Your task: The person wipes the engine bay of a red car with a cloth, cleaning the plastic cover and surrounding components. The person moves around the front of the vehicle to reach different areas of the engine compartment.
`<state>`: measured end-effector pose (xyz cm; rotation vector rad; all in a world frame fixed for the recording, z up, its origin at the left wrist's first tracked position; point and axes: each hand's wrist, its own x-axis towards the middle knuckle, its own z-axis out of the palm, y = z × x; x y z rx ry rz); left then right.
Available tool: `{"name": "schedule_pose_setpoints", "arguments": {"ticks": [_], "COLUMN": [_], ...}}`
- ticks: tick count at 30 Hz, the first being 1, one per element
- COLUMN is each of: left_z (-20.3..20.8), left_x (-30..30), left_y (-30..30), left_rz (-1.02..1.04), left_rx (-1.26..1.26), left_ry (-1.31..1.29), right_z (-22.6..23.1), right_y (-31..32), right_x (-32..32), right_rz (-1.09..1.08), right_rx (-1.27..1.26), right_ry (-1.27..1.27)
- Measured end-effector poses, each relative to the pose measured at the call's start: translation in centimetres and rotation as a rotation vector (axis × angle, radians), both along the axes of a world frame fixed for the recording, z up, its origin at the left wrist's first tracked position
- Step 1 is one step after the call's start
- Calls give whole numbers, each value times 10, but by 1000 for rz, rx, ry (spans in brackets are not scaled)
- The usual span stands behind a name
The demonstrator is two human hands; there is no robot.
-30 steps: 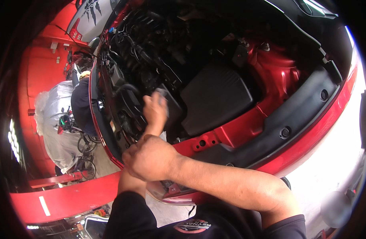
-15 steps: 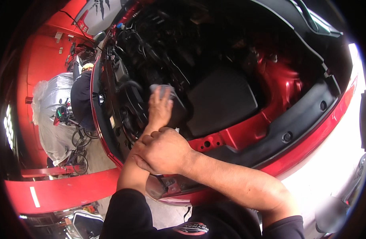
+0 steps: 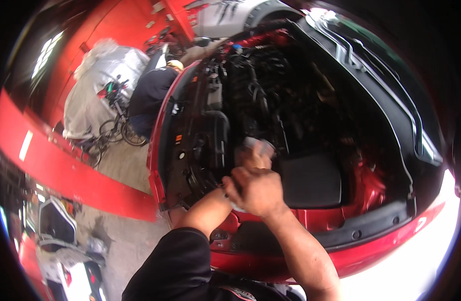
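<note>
Red bodywork frames the open engine bay (image 3: pixel 290 115) of a car, and both hands work just inside its near edge, a little toward seven o'clock of the bay's middle. The left hand (image 3: pixel 255 155) reaches deeper, pressing a pale grey cloth (image 3: pixel 258 145) onto a dark part beside the black engine cover (image 3: pixel 310 178); its fingers curl over the cloth, closed on it. The right hand (image 3: pixel 255 190) lies at six o'clock of the left, fingers folded together; whether it grips anything I cannot tell, though a pale scrap shows beneath it.

As a judgement, the wiping looks mid-way: the cloth is down on the part and in use, the bonnet is up, and nothing shows the spot as finished. The cloth is bunched, so its long axis is hard to read; it seems to run roughly from ten to four o'clock.

At eleven o'clock another person (image 3: pixel 150 93) in dark clothes bends near bicycles (image 3: pixel 110 128).
</note>
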<state>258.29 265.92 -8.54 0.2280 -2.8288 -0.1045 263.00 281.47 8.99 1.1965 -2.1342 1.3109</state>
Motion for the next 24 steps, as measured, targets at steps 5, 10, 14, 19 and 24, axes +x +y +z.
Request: {"name": "schedule_pose_setpoints", "arguments": {"ticks": [5,10,14,19,24], "left_z": [-10,-66,35,114,167], "left_x": [-21,-2,16,88,245], "left_y": [-8,-45,34,-6,-86], "left_rz": [-66,969,75,118,-31], "left_rx": [201,648,545,1272,1863], "left_ry": [-74,-94,-353,331,572], "right_z": [-1,4,-14,-57,-71], "right_y": [34,-8,23,18,35], "right_x": [-16,9,-26,-49,-44], "right_rz": [-115,-4,-150,-200,38], "right_rx": [114,104,110,-297,-342], "right_ry": [-84,-49,-34,-227,-798]}}
